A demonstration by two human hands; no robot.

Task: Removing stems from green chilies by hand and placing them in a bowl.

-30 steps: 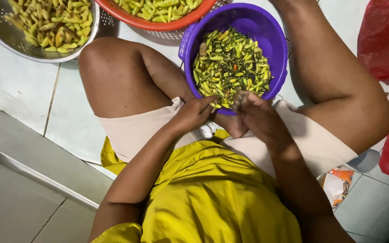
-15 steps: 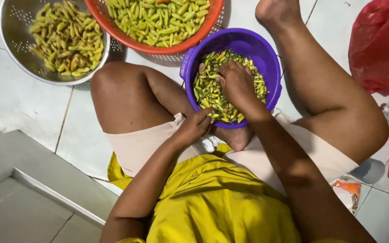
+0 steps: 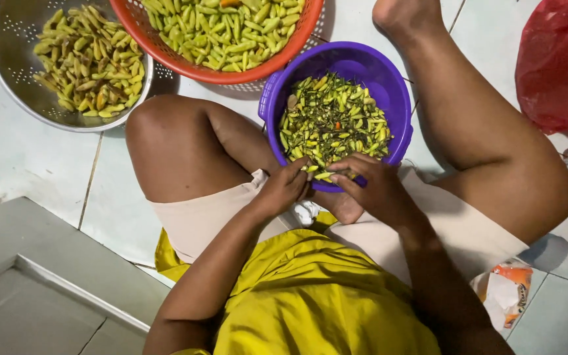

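I sit on a tiled floor with a purple basket (image 3: 382, 79) of small green chili peppers (image 3: 333, 121) between my legs. My left hand (image 3: 284, 187) and my right hand (image 3: 369, 187) meet at the basket's near rim. Together their fingertips pinch one pale green chili (image 3: 323, 175) just above the rim. Both hands are closed around that chili.
An orange basket (image 3: 165, 46) of larger green chilies stands behind my left knee. A metal colander (image 3: 8, 79) holding more chilies is at the far left. A red plastic bag (image 3: 557, 66) lies at the right, a small crumpled packet (image 3: 504, 296) by my right hip, a grey step (image 3: 27, 276) at lower left.
My right hand has come back from inside the purple basket to its near rim and now meets my left hand on a chili. The view has shifted slightly.
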